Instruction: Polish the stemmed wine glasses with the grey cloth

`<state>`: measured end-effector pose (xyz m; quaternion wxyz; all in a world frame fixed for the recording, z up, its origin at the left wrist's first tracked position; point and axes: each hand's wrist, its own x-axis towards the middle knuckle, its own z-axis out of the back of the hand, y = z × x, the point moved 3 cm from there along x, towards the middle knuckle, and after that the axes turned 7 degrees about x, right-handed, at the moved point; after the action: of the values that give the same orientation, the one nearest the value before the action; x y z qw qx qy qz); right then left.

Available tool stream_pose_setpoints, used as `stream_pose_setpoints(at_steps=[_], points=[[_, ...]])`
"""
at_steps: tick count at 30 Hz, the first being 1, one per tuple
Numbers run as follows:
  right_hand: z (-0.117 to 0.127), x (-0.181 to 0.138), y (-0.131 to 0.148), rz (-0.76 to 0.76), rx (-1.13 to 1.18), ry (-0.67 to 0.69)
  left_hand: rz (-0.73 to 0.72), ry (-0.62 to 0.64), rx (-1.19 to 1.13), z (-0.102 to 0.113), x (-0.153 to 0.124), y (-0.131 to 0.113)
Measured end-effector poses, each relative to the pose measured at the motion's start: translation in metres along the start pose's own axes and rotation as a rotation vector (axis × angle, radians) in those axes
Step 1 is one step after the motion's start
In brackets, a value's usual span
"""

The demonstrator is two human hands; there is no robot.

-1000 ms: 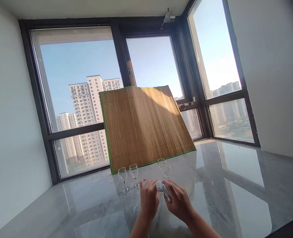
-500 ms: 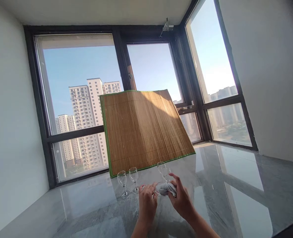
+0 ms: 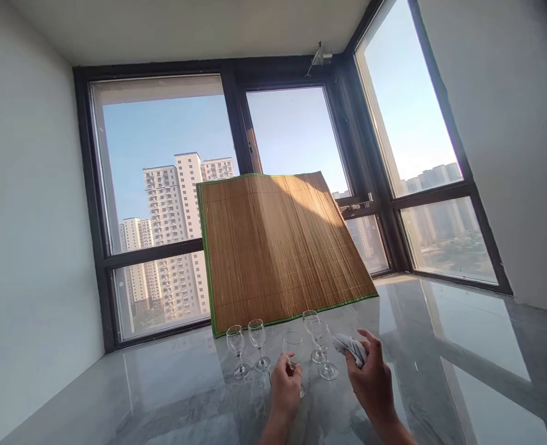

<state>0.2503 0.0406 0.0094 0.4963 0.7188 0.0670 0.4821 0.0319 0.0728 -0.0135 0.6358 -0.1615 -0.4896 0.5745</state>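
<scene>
A clear stemmed wine glass (image 3: 292,343) stands upright in my left hand (image 3: 286,383), whose fingers close round it below the bowl. My right hand (image 3: 370,371) grips a crumpled white-grey cloth (image 3: 350,350), held apart from the glass. Between the hands, two more stemmed glasses stand one behind the other: the nearer glass (image 3: 321,340) and the farther glass (image 3: 309,321). Left of my left hand are another pair, a glass (image 3: 235,343) and a glass (image 3: 256,337), both upright. My left fingers partly cover the held glass's stem.
All the glasses are on a glossy grey marble-look ledge (image 3: 185,395). Behind them a bamboo mat (image 3: 277,247) with green edging leans against the dark-framed window (image 3: 152,247). White walls (image 3: 27,216) flank the ledge.
The hands have moved apart, the cloth going right with my right hand. The glass, tilted sideways between them before, is now upright in my left hand. The view has shifted slightly.
</scene>
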Motion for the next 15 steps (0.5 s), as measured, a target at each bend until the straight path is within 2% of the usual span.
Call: stream_pose_setpoints(at_steps=[4, 7, 10, 12, 15], points=[[-0.005, 0.001, -0.016, 0.011, -0.120, -0.001, -0.010, 0.019, 0.176, 0.003, -0.002, -0.001], [-0.006, 0.001, -0.019, 0.047, -0.159, 0.016, -0.053, -0.041, 0.431, 0.015, -0.008, -0.007], [-0.004, 0.001, -0.021, 0.064, -0.209, 0.032, -0.016, -0.036, 0.641, 0.028, -0.015, -0.010], [-0.003, 0.002, -0.022, 0.061, -0.243, 0.028, 0.014, -0.035, 0.705, 0.034, -0.019, -0.012], [-0.003, 0.003, -0.023, 0.052, -0.279, 0.020, -0.050, 0.010, 0.698, 0.035, -0.026, -0.019]])
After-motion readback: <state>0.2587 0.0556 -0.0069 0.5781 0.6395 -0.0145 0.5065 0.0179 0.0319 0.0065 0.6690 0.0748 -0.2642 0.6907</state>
